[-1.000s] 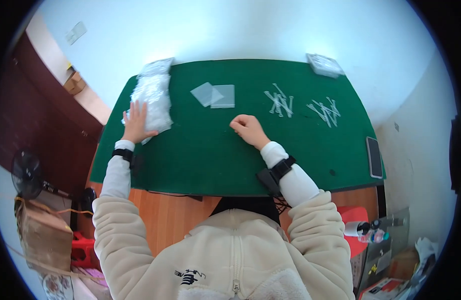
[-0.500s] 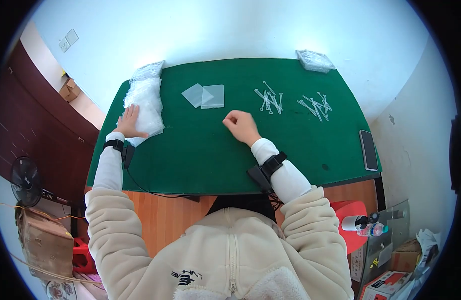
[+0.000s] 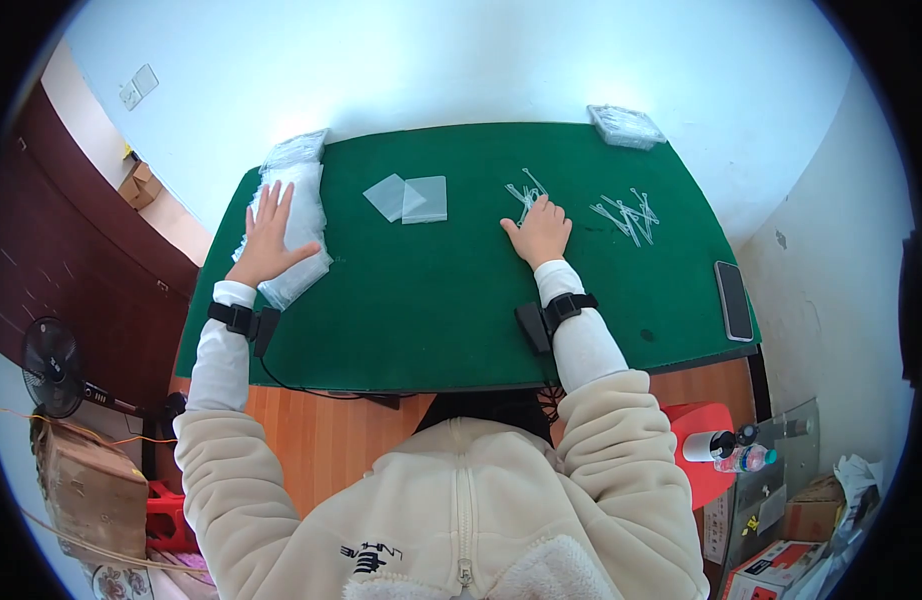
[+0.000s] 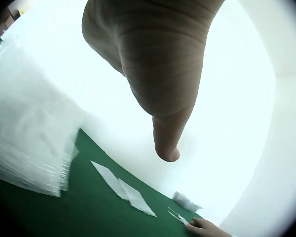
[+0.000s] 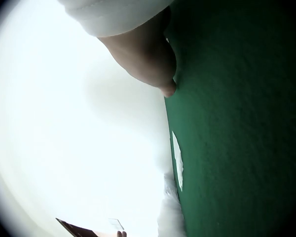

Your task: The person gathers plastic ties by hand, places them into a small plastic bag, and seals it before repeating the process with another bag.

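My left hand [image 3: 271,242], fingers spread wide, hovers over a long overlapping stack of clear plastic bags [image 3: 309,195] at the table's left. In the left wrist view a gap shows between this hand and the bags [image 4: 29,123]. My right hand [image 3: 541,235] reaches over the nearer of two piles of thin whitish sticks with looped ends [image 3: 526,187], its thumb held out to the side. The fingers cover part of that pile. Two flat clear bags [image 3: 427,200] lie partly overlapped between my hands.
A second pile of looped sticks [image 3: 629,217] lies to the right. Beyond it, a wrapped clear packet [image 3: 627,127] sits at the back edge against the wall. A phone [image 3: 733,300] rests by the right edge of the green table [image 3: 421,320].
My left hand has risen off the bag stack. My right hand, loosely curled over the cloth before, has moved right to the nearer stick pile and its fingers have straightened.
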The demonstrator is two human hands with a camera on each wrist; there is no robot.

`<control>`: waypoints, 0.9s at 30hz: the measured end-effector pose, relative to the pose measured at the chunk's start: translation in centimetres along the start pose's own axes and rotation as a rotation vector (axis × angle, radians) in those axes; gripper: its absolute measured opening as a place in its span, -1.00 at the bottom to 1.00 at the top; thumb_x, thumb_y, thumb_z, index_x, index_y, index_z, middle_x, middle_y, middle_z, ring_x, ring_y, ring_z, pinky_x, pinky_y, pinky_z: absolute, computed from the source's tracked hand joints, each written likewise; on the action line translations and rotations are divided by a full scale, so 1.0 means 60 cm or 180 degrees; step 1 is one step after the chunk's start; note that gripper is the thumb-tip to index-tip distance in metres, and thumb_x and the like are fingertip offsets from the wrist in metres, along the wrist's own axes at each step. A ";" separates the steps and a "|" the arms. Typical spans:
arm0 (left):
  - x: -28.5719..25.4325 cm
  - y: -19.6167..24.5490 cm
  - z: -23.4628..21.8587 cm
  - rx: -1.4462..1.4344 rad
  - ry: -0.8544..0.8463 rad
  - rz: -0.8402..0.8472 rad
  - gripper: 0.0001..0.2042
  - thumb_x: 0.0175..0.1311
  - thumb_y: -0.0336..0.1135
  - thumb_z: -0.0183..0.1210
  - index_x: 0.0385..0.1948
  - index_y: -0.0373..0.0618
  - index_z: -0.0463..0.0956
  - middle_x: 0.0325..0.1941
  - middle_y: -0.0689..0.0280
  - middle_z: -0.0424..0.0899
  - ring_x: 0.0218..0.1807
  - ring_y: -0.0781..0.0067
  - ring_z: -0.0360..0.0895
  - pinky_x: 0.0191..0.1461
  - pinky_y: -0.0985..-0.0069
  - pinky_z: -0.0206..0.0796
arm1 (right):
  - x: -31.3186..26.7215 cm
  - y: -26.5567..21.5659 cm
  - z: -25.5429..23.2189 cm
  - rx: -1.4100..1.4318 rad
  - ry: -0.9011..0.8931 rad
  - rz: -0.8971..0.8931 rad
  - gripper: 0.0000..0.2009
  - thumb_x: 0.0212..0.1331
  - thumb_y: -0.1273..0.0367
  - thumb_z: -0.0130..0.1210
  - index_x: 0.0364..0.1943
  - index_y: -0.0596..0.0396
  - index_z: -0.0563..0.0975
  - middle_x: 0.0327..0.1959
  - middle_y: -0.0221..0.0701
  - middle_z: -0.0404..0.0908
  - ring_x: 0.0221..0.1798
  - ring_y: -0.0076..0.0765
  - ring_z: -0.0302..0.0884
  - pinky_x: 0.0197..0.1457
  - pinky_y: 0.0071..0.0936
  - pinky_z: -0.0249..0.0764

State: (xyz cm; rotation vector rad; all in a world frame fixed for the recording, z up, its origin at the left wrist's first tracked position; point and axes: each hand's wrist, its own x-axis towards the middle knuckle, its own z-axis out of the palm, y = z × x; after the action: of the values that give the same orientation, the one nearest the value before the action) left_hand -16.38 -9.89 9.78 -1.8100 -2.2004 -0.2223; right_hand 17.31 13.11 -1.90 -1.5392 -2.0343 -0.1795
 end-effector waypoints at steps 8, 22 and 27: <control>0.015 0.113 -0.013 -0.0485 0.0174 0.0598 -0.11 0.01 0.20 0.17 0.34 -0.04 -0.05 0.43 0.01 -0.12 0.47 -0.04 -0.34 0.39 -0.09 -0.45 | 0.059 0.025 0.052 0.0022 -0.0134 -0.0497 -0.75 -0.01 0.29 0.14 -0.29 0.14 0.49 -0.28 -0.24 0.53 -0.18 -0.10 0.45 -0.19 -0.20 0.40; 0.117 0.178 0.179 -0.1237 -0.0847 0.0102 -0.17 0.10 0.29 -0.01 0.33 -0.01 -0.03 0.42 -0.05 -0.13 0.45 -0.11 -0.30 0.38 -0.09 -0.35 | 0.137 0.045 -0.003 0.0662 -0.1900 -0.0161 -0.79 -0.10 0.40 0.09 -0.34 0.21 0.56 -0.27 -0.03 0.59 -0.18 0.04 0.55 -0.05 -0.23 0.47; 0.127 0.212 0.208 -0.0673 -0.1071 -0.0158 -0.20 0.16 0.33 -0.15 0.35 0.03 -0.05 0.43 -0.05 -0.18 0.45 -0.13 -0.31 0.40 -0.04 -0.40 | 0.147 0.043 0.015 0.0117 -0.1717 -0.0294 -0.78 -0.08 0.38 0.09 -0.36 0.25 0.56 -0.30 -0.02 0.60 -0.22 0.06 0.56 -0.10 -0.19 0.48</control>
State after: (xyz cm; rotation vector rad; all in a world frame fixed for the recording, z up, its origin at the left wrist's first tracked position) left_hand -6.77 3.46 -0.44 -2.0322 -2.5362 -0.1767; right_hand 17.86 21.74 1.31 -1.5919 -2.5023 0.2673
